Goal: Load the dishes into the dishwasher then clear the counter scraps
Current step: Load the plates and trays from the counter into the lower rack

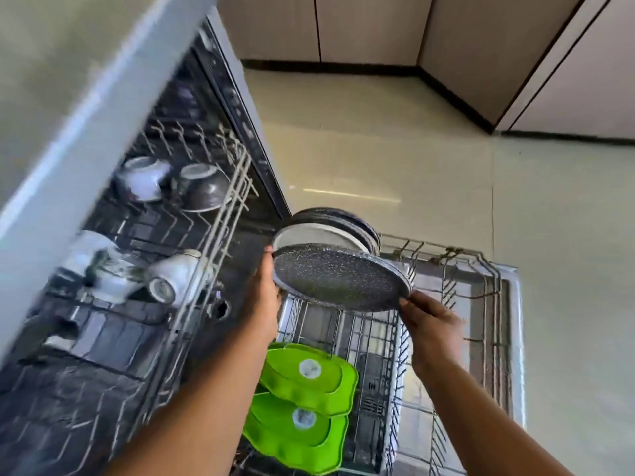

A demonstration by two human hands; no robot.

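Head view, frame centre: speckled grey plate (340, 280) held over lower rack (460, 269), tilted. Left hand (266, 293) grips its left rim, right hand (431, 324) pinches right rim, fingers curled round edge both sides. More plates (330, 225) already standing just behind it. Green trays (305, 393) lower centre in same rack; cups and bowls (202, 187) in upper rack, frame left. Looks like loading step, scraps not started. Next move probably needs plate tipped upright, slid between tines.
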